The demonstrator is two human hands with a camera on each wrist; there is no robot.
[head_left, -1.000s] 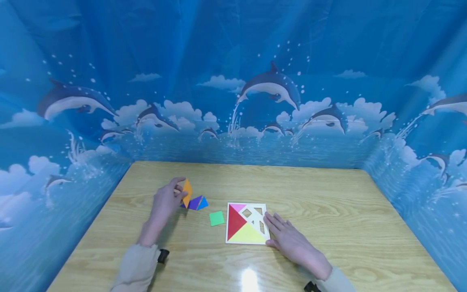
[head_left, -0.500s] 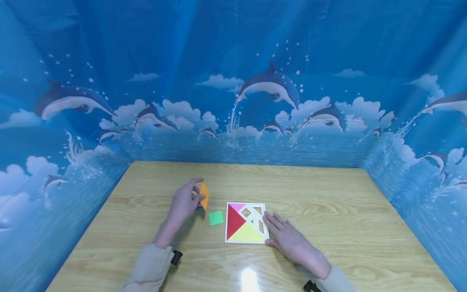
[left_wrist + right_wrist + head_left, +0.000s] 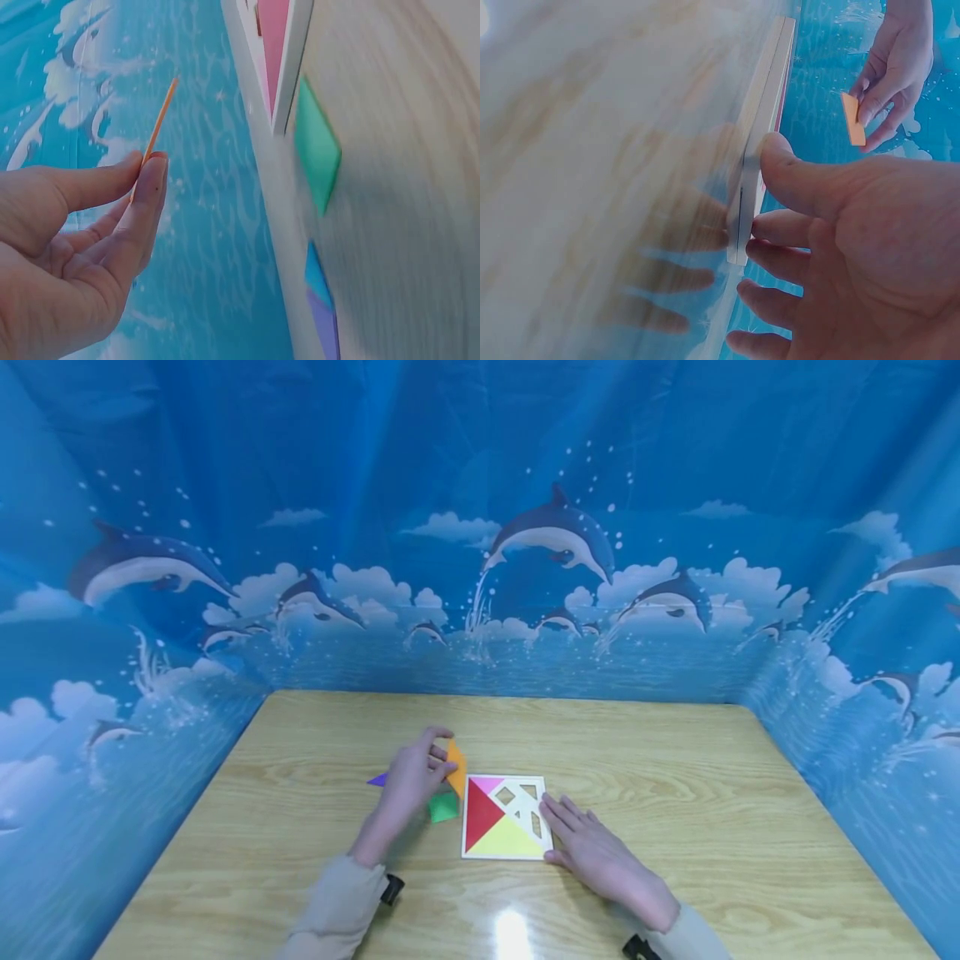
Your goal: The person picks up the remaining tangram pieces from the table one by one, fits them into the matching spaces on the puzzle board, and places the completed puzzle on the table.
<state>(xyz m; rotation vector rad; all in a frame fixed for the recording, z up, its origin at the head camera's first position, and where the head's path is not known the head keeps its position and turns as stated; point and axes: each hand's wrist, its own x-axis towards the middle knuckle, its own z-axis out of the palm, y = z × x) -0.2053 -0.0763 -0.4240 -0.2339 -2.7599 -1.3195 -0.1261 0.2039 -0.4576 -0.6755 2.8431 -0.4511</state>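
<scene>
Between thumb and fingertips my left hand [image 3: 408,783] pinches a flat orange tangram piece [image 3: 458,768]. The piece is tilted up on edge, just left of the white tangram board [image 3: 527,804]; in the left wrist view the orange piece [image 3: 157,126] appears edge-on. Red, yellow and pink pieces lie in the board, and several cut-outs show at its upper right. My right hand [image 3: 600,860] rests with extended fingers along the board's right edge. In the right wrist view, its thumb touches the board's side [image 3: 769,135].
A green square [image 3: 443,808] lies on the wooden table left of the board, partly under the left hand. Farther left a purple piece [image 3: 377,780] peeks out; the blue piece [image 3: 318,277] beside it shows in the left wrist view. A dolphin-print curtain [image 3: 480,527] encloses the table.
My left hand has carried the orange piece rightward from beside the purple and blue pieces to the board's left edge. The right hand and the board have stayed in place.
</scene>
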